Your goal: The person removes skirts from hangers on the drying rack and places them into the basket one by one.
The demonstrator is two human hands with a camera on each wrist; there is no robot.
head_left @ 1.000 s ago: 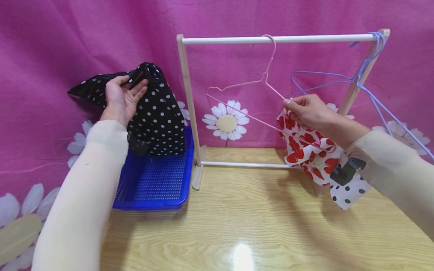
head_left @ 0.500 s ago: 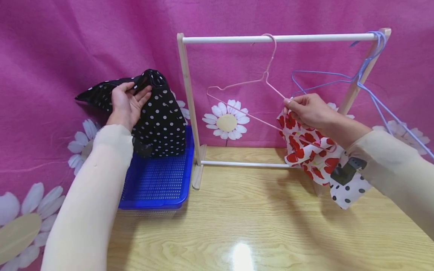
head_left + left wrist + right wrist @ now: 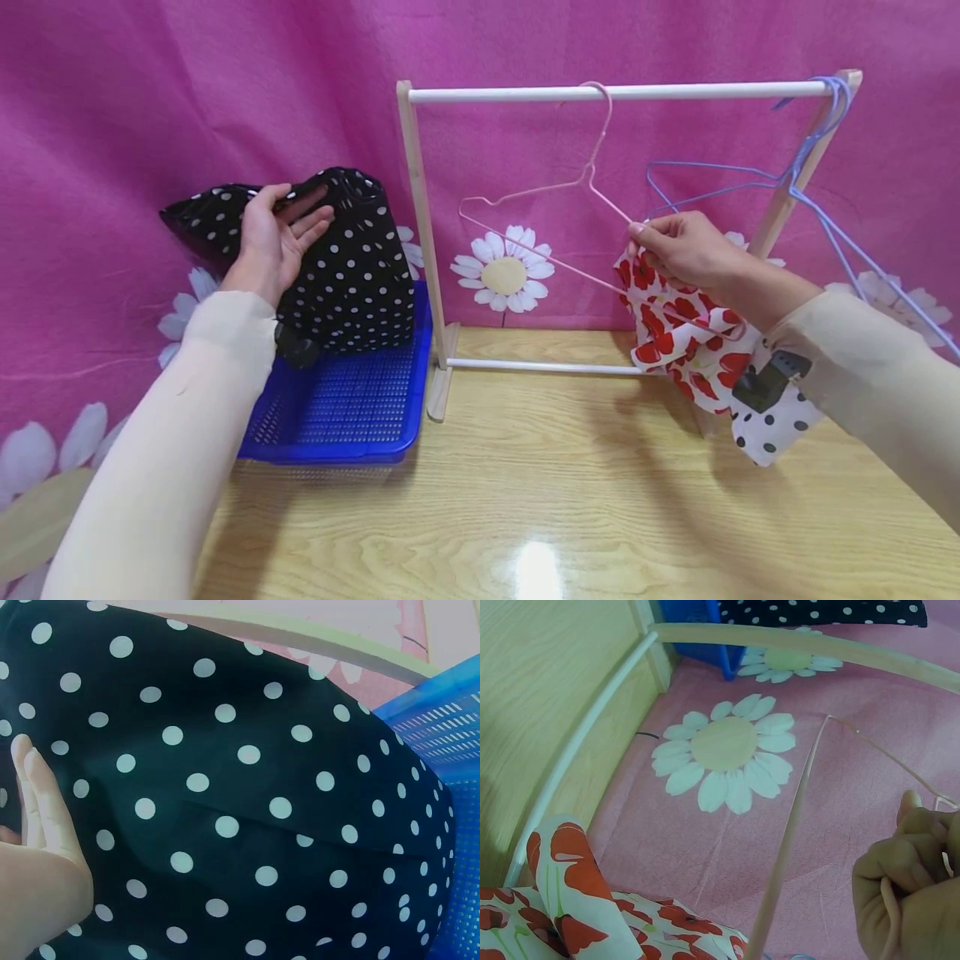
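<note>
My left hand is at the upper edge of a black cloth with white polka dots, its fingers fairly straight and the thumb apart from them. The cloth hangs down from there into the blue basket. In the left wrist view the dotted cloth spreads beside the extended fingers. My right hand pinches one arm of a pink wire hanger, whose hook is over the rack's top rail. The right wrist view shows curled fingers and the hanger's long bar.
The small rack has a white top rail and wooden legs. Blue hangers hang at its right end. Below my right hand are a red-and-white floral cloth and a white cloth with black dots. A pink flowered curtain stands behind.
My left hand has moved lower, and the black cloth's top has come down with it. My right hand keeps its pinch on the pink hanger in about the same place.
</note>
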